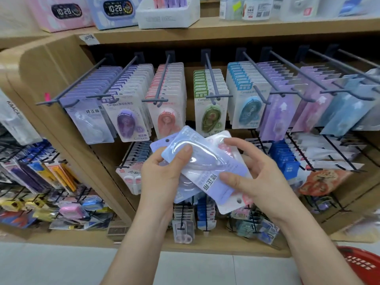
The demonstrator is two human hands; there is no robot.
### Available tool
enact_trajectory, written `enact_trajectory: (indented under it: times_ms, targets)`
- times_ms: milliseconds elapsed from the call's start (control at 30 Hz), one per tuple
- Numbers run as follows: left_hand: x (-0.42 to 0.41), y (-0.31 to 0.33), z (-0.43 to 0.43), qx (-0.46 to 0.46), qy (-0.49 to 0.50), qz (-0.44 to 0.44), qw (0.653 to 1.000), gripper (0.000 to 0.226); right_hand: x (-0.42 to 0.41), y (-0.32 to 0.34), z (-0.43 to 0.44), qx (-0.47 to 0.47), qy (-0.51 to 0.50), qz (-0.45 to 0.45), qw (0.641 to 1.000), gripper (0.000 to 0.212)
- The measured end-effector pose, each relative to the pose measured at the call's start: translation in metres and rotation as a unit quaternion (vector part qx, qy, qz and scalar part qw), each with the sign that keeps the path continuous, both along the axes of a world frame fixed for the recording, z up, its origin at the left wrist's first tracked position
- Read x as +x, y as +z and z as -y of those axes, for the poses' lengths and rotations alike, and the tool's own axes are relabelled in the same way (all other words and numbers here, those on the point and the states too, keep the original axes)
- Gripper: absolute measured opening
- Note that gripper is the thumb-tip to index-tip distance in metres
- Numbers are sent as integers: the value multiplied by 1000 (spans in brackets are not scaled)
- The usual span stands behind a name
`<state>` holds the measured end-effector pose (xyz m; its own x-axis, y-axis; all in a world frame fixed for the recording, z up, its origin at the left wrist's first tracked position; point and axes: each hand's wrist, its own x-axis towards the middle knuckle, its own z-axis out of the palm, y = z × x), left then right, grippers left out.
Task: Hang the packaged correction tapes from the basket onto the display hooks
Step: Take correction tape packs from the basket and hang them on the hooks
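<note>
- Top pack (207, 171) in hand: pale lilac card, clear blister, white lettering.
- Pack beneath (223, 140): white with pink showing through.
- Hanging rows: lavender (90, 120), purple tape (125, 122), coral (165, 122), olive green (209, 118), sky blue (249, 112).
- Hooks (162, 79): slate blue.
- Basket (362, 262): bright red (just a corner).
- Shelf (226, 29): light wood.

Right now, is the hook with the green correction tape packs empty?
No. The green packs hang in a row along that hook, front pack near its tip, just above the packs both hands hold.
</note>
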<state>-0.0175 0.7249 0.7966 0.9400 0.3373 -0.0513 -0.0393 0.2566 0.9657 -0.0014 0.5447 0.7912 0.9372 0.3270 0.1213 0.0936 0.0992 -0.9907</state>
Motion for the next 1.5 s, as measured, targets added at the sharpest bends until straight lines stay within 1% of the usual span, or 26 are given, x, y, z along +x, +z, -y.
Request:
enact_trajectory:
  times_ms: [67, 133, 200, 267, 333, 400, 500, 600, 667, 733, 767, 833, 867, 900, 933, 1000, 1033, 1100, 1167, 1233, 1367, 1400, 1433, 1500]
  targets:
    - [-4, -2, -7, 1, -16, -8, 1000, 35, 2, -3, -3, 20, -63, 6, 998, 48]
    - [-10, -4, -16, 11, -73, -42, 996, 34, 7, -7, -5, 30, -138, 14, 990, 36]
    - [-18, -8, -22, 69, -149, -80, 983, 26, 11, -10, -9, 26, -198, 43, 979, 25]
    - [-25, -15, -25, 148, -215, -102, 960, 29, 12, -10, -17, 14, -230, 74, 970, 24]
    - [-29, -18, -27, 170, -240, -106, 950, 27, 13, -7, -24, 6, -230, 89, 969, 23]
    - [-30, -17, -31, 161, -238, -85, 954, 25, 13, -7, -28, -19, -204, 96, 974, 22]
    - [-32, -9, -34, 171, -214, -49, 960, 26, 12, -8, -36, -56, -137, 109, 983, 18]
    - [-35, -6, -36, 195, -178, -14, 964, 22, 9, -8, -43, -35, -98, 81, 991, 21]
    - [-38, -10, -45, 183, -132, 0, 974, 24, 9, -8, -40, -22, -100, 56, 993, 27]
    - [-39, -17, -59, 144, -76, 0, 987, 20, 7, -4, -32, -50, -105, 53, 992, 43]
    - [-40, -21, -68, 135, -56, 4, 989, 26, 5, 0, -28, -56, -93, 48, 993, 52]
    - [-41, -28, -81, 148, -44, -6, 988, 51, 0, 10, -24, -59, -56, 25, 996, 69]
    - [-42, -30, -84, 158, -51, -12, 986, 62, -2, 15, -24, -68, -43, 15, 997, 73]
    - [-43, -31, -86, 170, -58, -13, 984, 65, -3, 18, -24, -86, -40, 7, 995, 74]
    - [-43, -33, -87, 189, -56, -7, 980, 59, -3, 20, -24, -110, -40, 7, 993, 69]
    - [-42, -34, -87, 242, -44, 11, 969, 44, 0, 24, -27, -174, -30, 34, 984, 48]
    - [-42, -33, -88, 265, -46, 9, 963, 40, 2, 26, -29, -205, -11, 53, 977, 38]
    - [-39, -29, -89, 295, -64, 1, 953, 37, 5, 34, -32, -246, 46, 77, 965, 28]
    - [-37, -25, -90, 291, -90, 5, 953, 37, 7, 44, -38, -273, 106, 79, 953, 29]
    - [-38, -20, -87, 247, -121, 16, 961, 37, 14, 50, -45, -285, 148, 73, 944, 31]
    - [-40, -20, -83, 146, -115, -8, 983, 40, 35, 55, -57, -288, 180, 50, 939, 37]
    - [-41, -21, -83, 129, -118, -18, 984, 39, 39, 56, -60, -291, 192, 43, 936, 37]
    - [-41, -22, -82, 127, -118, -25, 985, 32, 43, 56, -62, -290, 208, 38, 933, 37]
    - [-38, -24, -81, 142, -96, -22, 985, 21, 51, 55, -71, -281, 202, 55, 937, 37]
